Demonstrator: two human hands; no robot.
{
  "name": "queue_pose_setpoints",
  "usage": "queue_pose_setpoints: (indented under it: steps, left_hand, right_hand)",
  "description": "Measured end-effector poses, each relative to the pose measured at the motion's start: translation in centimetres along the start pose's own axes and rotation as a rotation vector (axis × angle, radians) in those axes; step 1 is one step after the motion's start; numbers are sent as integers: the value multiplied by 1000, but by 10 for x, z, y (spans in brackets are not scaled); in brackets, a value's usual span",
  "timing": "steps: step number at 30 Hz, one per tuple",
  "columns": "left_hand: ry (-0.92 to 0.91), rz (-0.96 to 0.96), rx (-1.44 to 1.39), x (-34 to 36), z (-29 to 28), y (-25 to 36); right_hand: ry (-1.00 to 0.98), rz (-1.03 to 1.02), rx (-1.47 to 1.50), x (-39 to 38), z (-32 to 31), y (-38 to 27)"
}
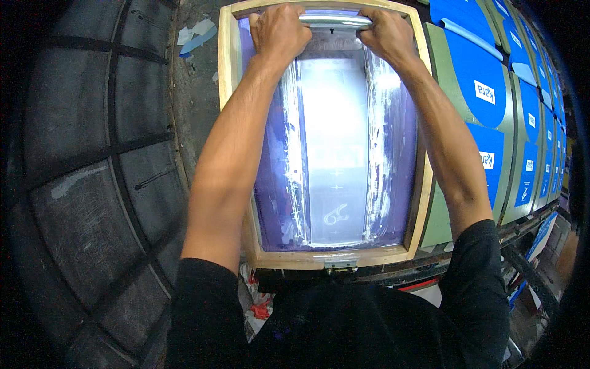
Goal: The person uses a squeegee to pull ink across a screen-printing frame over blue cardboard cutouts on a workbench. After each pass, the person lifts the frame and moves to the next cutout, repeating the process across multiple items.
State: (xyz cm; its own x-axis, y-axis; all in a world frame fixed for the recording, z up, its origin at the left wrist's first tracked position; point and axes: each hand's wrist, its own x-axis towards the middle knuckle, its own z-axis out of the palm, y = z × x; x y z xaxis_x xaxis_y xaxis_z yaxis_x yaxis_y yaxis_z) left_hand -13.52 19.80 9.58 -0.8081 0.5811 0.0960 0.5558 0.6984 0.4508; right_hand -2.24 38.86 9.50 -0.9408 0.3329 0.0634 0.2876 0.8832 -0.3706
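Observation:
A wooden-framed printing screen (413, 234) lies in front of me, with purple mesh, a pale translucent middle band and streaks of white ink along both sides. At its far end is a squeegee (335, 21) with a silver bar. My left hand (278, 32) grips its left end and my right hand (387, 35) its right end, fingers curled round it. Both forearms reach over the screen. The squeegee's blade is partly hidden by my hands.
Several green boards with blue printed fabric pieces (467, 74) line the bench at the right. Dark square panels (70, 104) are at the left. Blue and white scraps (195, 40) lie on the grey ledge beside the frame. Red-and-white crumpled material (258, 310) shows below the bench.

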Motion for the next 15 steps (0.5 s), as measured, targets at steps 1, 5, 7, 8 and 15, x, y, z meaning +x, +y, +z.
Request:
queue_pose_setpoints:
  steps: [1,5,7,8,15]
  left_hand:
    - [-6,-28,20,4,-1,1]
    - [-22,-125,34,14,1,3]
    - [-22,-62,47,6,7,0]
    - [-80,-74,27,1,10,-2]
    - [-56,-86,95,-28,36,-9]
  right_hand:
    - [-30,55,26,7,-2,-1]
    - [31,26,27,19,-2,-4]
    - [-26,47,-52,12,6,-2]
    - [-29,65,-60,6,14,-2]
    - [-44,104,-15,-20,46,6]
